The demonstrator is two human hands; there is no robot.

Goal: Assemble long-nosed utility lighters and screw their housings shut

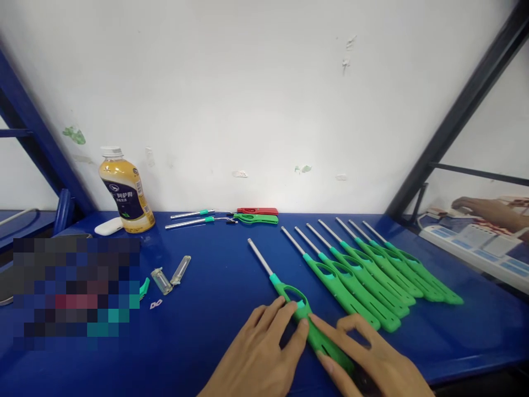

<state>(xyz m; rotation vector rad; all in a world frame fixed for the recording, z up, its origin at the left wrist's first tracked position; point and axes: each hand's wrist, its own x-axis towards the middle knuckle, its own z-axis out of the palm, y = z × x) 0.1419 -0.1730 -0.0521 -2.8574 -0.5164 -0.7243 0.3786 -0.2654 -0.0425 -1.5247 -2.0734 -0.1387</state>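
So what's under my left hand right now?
Your left hand rests partly on the green lighter, which lies on the blue table. Anything beneath the rest of the hand is covered and can't be seen.

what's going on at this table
A person has both hands on one long green lighter lying on the blue table. The left hand has its fingertips near the trigger, and the right hand touches the handle farther down. More green lighters lie side by side to the right. Toward the wall, a red handle and a green handle lie together.
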